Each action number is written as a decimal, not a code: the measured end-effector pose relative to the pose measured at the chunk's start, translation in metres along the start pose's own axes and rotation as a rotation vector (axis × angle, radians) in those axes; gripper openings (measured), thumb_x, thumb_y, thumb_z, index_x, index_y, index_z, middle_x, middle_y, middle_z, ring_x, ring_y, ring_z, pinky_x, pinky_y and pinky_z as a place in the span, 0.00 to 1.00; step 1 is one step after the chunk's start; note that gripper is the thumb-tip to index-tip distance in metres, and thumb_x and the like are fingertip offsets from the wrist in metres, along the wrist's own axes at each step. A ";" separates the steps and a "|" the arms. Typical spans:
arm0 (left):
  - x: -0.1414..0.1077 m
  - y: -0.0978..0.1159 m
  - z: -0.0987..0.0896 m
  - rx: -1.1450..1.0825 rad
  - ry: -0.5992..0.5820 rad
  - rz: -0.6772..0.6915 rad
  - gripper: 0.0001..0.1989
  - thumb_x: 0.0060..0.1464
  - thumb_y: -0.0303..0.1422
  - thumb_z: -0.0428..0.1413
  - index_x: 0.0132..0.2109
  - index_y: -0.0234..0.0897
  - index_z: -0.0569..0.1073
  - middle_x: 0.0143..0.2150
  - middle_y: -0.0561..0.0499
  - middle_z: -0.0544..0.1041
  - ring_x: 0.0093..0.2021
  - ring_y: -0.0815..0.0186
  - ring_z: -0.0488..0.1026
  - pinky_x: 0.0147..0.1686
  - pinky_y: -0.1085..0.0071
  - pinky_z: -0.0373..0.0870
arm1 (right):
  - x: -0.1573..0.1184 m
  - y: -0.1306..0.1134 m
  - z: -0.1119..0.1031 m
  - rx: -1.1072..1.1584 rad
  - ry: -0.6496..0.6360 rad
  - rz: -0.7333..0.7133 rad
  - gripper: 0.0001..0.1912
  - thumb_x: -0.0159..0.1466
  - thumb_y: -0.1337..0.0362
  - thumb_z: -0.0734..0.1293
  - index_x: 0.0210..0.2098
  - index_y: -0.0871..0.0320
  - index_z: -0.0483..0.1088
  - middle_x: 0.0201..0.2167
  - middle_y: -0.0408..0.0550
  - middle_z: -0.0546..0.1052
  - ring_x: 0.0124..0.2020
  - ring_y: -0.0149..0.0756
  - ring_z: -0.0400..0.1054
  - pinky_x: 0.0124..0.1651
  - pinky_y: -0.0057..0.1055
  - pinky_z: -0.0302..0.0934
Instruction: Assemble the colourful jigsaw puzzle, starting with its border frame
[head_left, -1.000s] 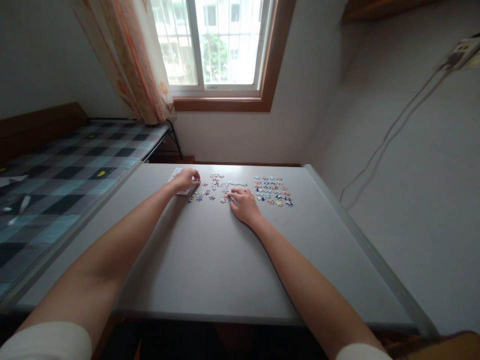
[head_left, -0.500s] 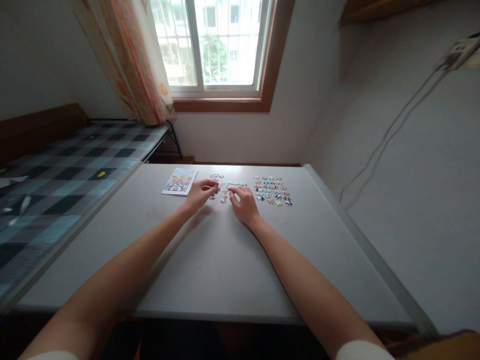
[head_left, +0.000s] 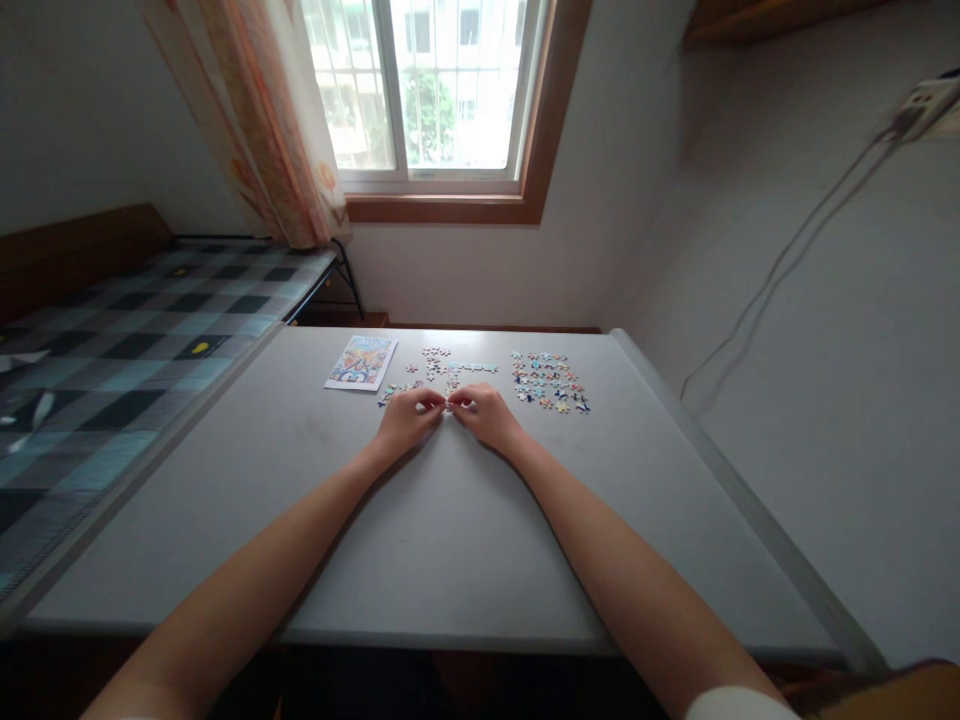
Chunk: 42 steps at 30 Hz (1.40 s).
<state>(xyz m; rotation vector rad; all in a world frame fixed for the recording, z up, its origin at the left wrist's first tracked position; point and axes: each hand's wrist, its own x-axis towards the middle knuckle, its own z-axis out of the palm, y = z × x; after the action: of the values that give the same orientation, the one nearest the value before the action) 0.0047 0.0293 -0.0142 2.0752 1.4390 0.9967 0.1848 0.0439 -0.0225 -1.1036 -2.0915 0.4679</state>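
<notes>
My left hand (head_left: 409,418) and my right hand (head_left: 489,412) meet fingertip to fingertip at the near end of a strip of joined jigsaw pieces. Both are closed in a pinch on a small jigsaw piece (head_left: 448,405), which the fingers mostly hide. Just beyond the hands, a joined pale-blue row of pieces (head_left: 476,368) runs to the right. Loose pieces (head_left: 435,362) lie at its left, and others partly show behind my left hand. To the right of my right hand spreads a larger group of loose pieces (head_left: 551,382).
A printed picture card (head_left: 361,362) lies at the back left of the white table (head_left: 450,540). Beyond the table's left edge is a bed with a checked sheet (head_left: 157,340). A wall with a hanging cable (head_left: 776,270) borders the right side.
My left hand has moved right and nearer to me, uncovering pieces behind it. My right hand has come slightly nearer, and the fingertips of both now meet.
</notes>
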 end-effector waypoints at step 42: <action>-0.019 0.023 -0.003 0.525 -0.048 0.033 0.12 0.59 0.36 0.51 0.42 0.45 0.80 0.33 0.53 0.75 0.32 0.66 0.72 0.33 0.72 0.62 | -0.002 -0.004 -0.002 0.001 0.037 0.084 0.07 0.57 0.73 0.65 0.30 0.60 0.76 0.28 0.45 0.71 0.30 0.30 0.64 0.38 0.27 0.59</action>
<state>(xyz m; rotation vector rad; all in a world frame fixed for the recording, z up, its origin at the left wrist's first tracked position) 0.0128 0.0029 -0.0025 2.4644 1.7905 0.6140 0.1850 0.0403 -0.0195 -1.1940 -2.0188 0.4848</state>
